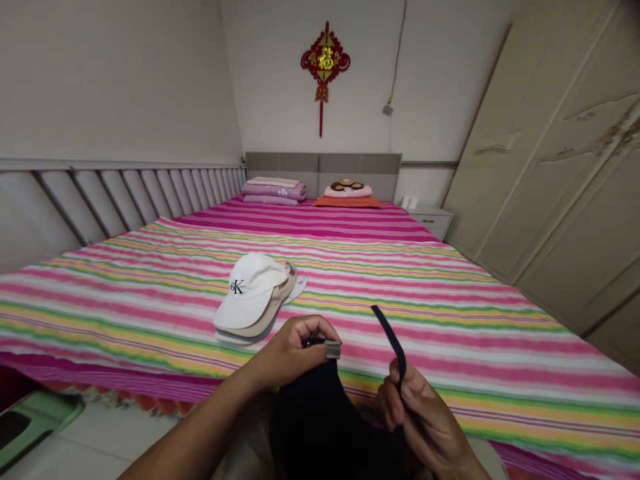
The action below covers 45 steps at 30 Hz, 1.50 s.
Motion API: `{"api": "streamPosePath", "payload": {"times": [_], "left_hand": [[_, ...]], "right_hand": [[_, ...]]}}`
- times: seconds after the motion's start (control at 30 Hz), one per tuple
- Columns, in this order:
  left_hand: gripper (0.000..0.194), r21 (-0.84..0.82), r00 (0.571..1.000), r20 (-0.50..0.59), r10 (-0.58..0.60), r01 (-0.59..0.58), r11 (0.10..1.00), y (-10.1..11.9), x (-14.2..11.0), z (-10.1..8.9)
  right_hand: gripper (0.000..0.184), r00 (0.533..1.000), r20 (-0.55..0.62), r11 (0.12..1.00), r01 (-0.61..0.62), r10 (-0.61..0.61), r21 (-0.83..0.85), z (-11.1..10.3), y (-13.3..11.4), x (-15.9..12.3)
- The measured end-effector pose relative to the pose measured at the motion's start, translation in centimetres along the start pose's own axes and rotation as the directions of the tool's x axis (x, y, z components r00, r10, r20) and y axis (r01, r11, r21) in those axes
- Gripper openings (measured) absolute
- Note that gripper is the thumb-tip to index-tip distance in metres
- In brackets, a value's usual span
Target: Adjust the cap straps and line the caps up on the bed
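Observation:
A dark cap (320, 413) lies low in front of me, its opening toward the far side. My left hand (295, 343) is closed on the cap's back edge, with a silver metal buckle (333, 349) at the thumb and fingertips. On the other side, my right hand (415, 407) pinches the cap's dark strap (390, 333). The strap's loose end sticks up above the fingers, apart from the buckle. Beyond my left hand, a white cap (255, 283) with black letters sits stacked over a beige cap (265, 323) on the bed.
The bed (425, 287) has a striped sheet. Folded purple bedding (274, 193) and a pink pile (349, 192) lie near the headboard (320, 170). A railing (135, 190) runs along the left, a wardrobe (550, 153) stands right, and a green stool (43, 420) is at lower left.

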<state>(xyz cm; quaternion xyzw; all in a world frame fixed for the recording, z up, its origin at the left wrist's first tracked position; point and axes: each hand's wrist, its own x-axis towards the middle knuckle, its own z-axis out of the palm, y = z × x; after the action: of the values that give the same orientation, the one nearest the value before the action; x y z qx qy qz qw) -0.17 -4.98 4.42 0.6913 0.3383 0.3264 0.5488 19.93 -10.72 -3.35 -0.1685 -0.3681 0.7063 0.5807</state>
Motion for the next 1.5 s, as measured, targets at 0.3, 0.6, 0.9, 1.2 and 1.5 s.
{"api": "streamPosePath", "payload": {"times": [0.3, 0.6, 0.9, 1.2, 1.5], "left_hand": [[0.025, -0.335, 0.996, 0.080, -0.038, 0.063, 0.940, -0.8, 0.1, 0.3], [0.033, -0.219, 0.984, 0.166, 0.058, -0.020, 0.975, -1.6, 0.0, -0.2], [0.023, 0.302, 0.998, -0.027, 0.053, -0.042, 0.953, -0.9, -0.5, 0.1], [0.023, 0.670, 0.951, 0.127, 0.283, -0.292, 0.682, 0.3, -0.4, -0.9], [0.019, 0.852, 0.843, 0.206, 0.496, -0.404, 0.333, -0.2, -0.6, 0.1]], "right_hand": [[0.013, 1.000, 0.018, 0.997, -0.021, 0.020, 0.072, 0.7, -0.1, -0.1], [0.012, 0.999, -0.038, 0.996, 0.004, 0.000, 0.085, 0.5, 0.1, -0.1], [0.016, 0.999, -0.042, 0.997, -0.010, 0.013, 0.077, 0.3, 0.4, -0.2], [0.017, 0.999, -0.023, 0.996, -0.021, 0.024, 0.091, 0.0, 0.4, -0.2], [0.016, 0.998, -0.013, 0.997, -0.067, 0.068, 0.034, -0.2, 0.3, 0.2]]}}
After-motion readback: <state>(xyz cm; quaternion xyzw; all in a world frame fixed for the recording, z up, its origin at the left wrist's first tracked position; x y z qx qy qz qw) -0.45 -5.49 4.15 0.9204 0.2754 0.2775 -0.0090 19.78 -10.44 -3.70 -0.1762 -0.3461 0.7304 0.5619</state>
